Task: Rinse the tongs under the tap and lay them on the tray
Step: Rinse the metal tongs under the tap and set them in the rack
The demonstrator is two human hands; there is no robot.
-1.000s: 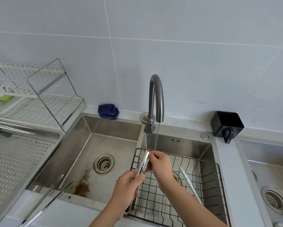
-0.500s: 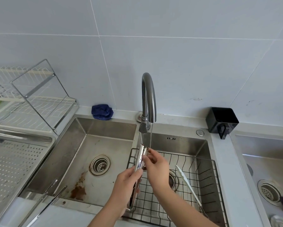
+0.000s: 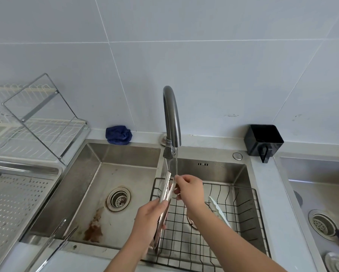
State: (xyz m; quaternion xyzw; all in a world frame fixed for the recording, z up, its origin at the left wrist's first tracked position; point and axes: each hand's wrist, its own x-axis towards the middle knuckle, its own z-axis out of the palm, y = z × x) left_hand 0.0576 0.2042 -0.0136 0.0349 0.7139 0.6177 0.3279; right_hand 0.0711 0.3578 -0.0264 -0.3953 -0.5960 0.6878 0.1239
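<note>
Head view, centre of frame: we recorded one pair of steel tongs (image 3: 166,193), held upright and tilted over the wire basket (image 3: 241,222) in the right-hand basin, with the toothed tips just beside the thin stream of water (image 3: 176,163) falling from the tap (image 3: 171,114). The left hand (image 3: 149,218) gripped the tongs at mid-length, fingers wrapped round both arms. The right hand (image 3: 190,190) had its fingers curled against the tips, thumb and forefinger pinched together at the foot of the stream. The tray (image 3: 11,203), perforated steel, lay at the left edge, well apart from the tongs. We also noted:
- a second pair of tongs (image 3: 54,244), lower left
- a blue cloth (image 3: 118,134), behind the left basin
- a black holder (image 3: 263,139), right of the tap
</note>
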